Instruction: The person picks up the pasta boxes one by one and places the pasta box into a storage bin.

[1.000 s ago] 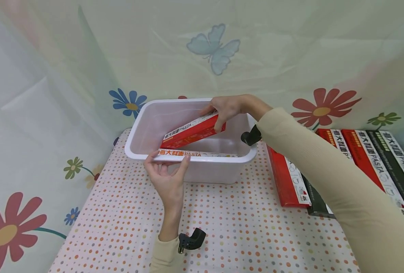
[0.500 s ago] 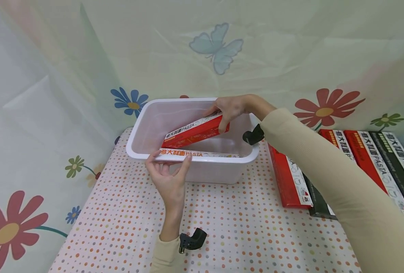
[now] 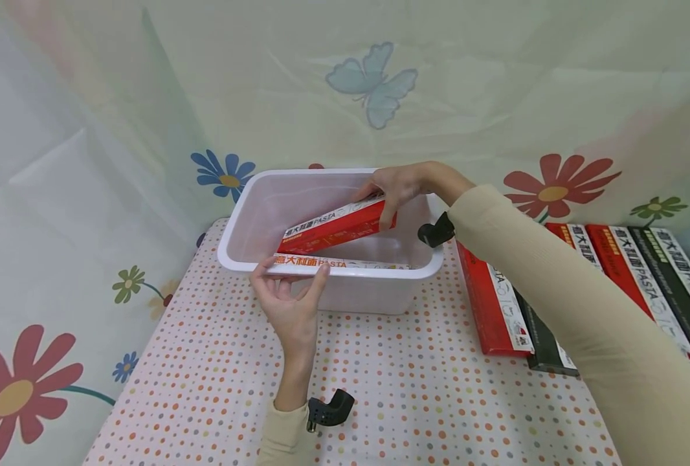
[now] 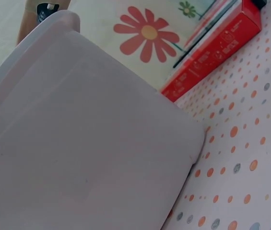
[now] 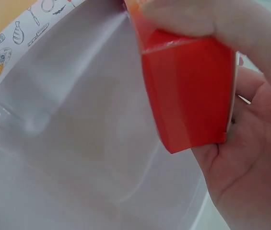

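Observation:
My right hand (image 3: 400, 188) grips the right end of a red pasta box (image 3: 336, 228) inside a white plastic tub (image 3: 368, 294). This box is tilted, its left end low and its right end raised. In the right wrist view, the thumb and fingers lie on opposite sides of the red box (image 5: 190, 91). Along the tub's front wall lies another pasta box (image 3: 356, 263), with only its white side with orange lettering showing. My left hand (image 3: 289, 310) holds the front rim near its left end, thumb and index finger reaching over the edge. The left wrist view shows mostly the tub's outer wall (image 4: 92, 134).
To the right on the dotted tablecloth (image 3: 415, 395) lie more pasta boxes, including a red box (image 3: 487, 310) and a black box (image 3: 668, 278). My right sleeve (image 3: 555, 310) covers part of them. A floral curtain (image 3: 467, 97) hangs close behind the tub.
The head view has shifted a little. My right hand and the raised end of the red box have moved very slightly right within the tub; my left hand keeps its place on the rim.

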`<control>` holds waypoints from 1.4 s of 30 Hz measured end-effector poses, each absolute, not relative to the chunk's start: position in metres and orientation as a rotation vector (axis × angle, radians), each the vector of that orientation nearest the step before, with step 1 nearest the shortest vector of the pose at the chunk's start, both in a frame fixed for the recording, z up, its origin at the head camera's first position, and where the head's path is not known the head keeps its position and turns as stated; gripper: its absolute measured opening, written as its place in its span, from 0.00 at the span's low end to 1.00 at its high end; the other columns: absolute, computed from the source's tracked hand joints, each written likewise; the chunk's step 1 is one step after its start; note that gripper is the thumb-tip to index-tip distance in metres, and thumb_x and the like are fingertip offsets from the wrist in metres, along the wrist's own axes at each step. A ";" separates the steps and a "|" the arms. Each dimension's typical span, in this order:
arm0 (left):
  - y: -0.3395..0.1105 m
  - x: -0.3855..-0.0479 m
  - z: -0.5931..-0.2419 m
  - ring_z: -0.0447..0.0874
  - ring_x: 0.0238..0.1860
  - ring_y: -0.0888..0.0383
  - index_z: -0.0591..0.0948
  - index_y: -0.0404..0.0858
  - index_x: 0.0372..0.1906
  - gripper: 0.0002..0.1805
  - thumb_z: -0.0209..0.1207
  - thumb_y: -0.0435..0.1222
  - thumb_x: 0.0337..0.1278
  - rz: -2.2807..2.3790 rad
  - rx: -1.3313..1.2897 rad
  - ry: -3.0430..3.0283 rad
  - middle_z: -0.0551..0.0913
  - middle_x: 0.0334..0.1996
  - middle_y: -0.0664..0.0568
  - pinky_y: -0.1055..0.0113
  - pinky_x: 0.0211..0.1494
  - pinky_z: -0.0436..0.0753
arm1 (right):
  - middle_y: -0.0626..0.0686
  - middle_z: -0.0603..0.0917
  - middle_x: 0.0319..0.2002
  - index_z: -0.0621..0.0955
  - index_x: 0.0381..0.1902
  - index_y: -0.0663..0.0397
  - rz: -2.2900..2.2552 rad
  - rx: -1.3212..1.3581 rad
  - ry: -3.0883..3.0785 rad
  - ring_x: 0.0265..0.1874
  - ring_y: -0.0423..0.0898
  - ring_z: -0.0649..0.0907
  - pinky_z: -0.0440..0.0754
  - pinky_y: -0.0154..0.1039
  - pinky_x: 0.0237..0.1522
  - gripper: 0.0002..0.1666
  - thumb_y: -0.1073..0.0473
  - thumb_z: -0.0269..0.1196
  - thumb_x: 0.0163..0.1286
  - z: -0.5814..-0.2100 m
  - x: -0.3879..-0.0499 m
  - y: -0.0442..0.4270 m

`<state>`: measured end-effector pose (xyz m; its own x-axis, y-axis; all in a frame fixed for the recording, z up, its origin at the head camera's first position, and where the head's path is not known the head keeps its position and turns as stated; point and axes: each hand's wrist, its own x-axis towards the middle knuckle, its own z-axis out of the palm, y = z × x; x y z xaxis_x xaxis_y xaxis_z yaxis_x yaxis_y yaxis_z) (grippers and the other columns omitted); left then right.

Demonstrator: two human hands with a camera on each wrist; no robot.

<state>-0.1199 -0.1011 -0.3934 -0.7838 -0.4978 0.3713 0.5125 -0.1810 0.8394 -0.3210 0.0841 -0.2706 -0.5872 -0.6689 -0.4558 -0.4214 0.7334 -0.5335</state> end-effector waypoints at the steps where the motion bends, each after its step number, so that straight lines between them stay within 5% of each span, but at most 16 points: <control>1: -0.101 -0.120 -0.394 0.74 0.67 0.39 0.60 0.34 0.69 0.43 0.72 0.20 0.52 -2.011 -0.018 -1.440 0.68 0.71 0.43 0.54 0.56 0.90 | 0.58 0.80 0.65 0.71 0.77 0.56 -0.486 -0.816 2.289 0.61 0.55 0.76 0.84 0.45 0.60 0.47 0.66 0.73 0.58 -0.271 -0.321 0.085; 7: -0.099 -0.122 -0.396 0.73 0.68 0.40 0.60 0.35 0.69 0.43 0.72 0.20 0.52 -2.018 -0.012 -1.445 0.67 0.72 0.44 0.55 0.56 0.90 | 0.61 0.77 0.70 0.69 0.77 0.61 -0.511 -0.805 2.338 0.68 0.58 0.75 0.80 0.50 0.69 0.47 0.65 0.73 0.61 -0.270 -0.319 0.092; 14: -0.098 -0.125 -0.396 0.77 0.64 0.42 0.60 0.35 0.68 0.43 0.72 0.20 0.52 -2.034 0.004 -1.447 0.68 0.70 0.42 0.55 0.55 0.91 | 0.63 0.69 0.76 0.67 0.78 0.63 -0.610 -0.881 2.368 0.78 0.60 0.65 0.63 0.58 0.81 0.45 0.64 0.72 0.66 -0.254 -0.309 0.102; 29: -0.099 -0.133 -0.401 0.78 0.62 0.42 0.61 0.35 0.68 0.43 0.74 0.21 0.51 -2.026 0.017 -1.420 0.70 0.69 0.42 0.54 0.55 0.91 | 0.57 0.72 0.76 0.70 0.78 0.52 -0.868 -1.118 2.640 0.75 0.59 0.67 0.69 0.74 0.72 0.42 0.59 0.73 0.68 -0.220 -0.211 0.176; 33: -0.097 -0.134 -0.400 0.77 0.62 0.42 0.61 0.35 0.68 0.43 0.74 0.21 0.51 -2.025 0.014 -1.413 0.69 0.69 0.41 0.54 0.55 0.91 | 0.58 0.71 0.76 0.70 0.79 0.49 -0.928 -1.031 2.777 0.74 0.61 0.69 0.74 0.78 0.63 0.47 0.61 0.76 0.64 -0.238 -0.180 0.209; 38: -0.096 -0.135 -0.400 0.78 0.61 0.43 0.62 0.34 0.68 0.43 0.73 0.21 0.51 -2.028 0.013 -1.408 0.69 0.70 0.41 0.55 0.55 0.91 | 0.61 0.65 0.79 0.65 0.81 0.45 -1.079 -0.706 2.913 0.75 0.67 0.66 0.69 0.87 0.56 0.50 0.61 0.74 0.65 -0.275 -0.146 0.243; 42: -0.096 -0.136 -0.399 0.79 0.58 0.45 0.62 0.34 0.67 0.42 0.73 0.20 0.51 -2.037 0.012 -1.399 0.69 0.69 0.40 0.55 0.55 0.91 | 0.60 0.62 0.81 0.60 0.84 0.39 -1.208 -0.432 2.900 0.78 0.59 0.65 0.69 0.85 0.57 0.49 0.60 0.70 0.72 -0.307 -0.125 0.262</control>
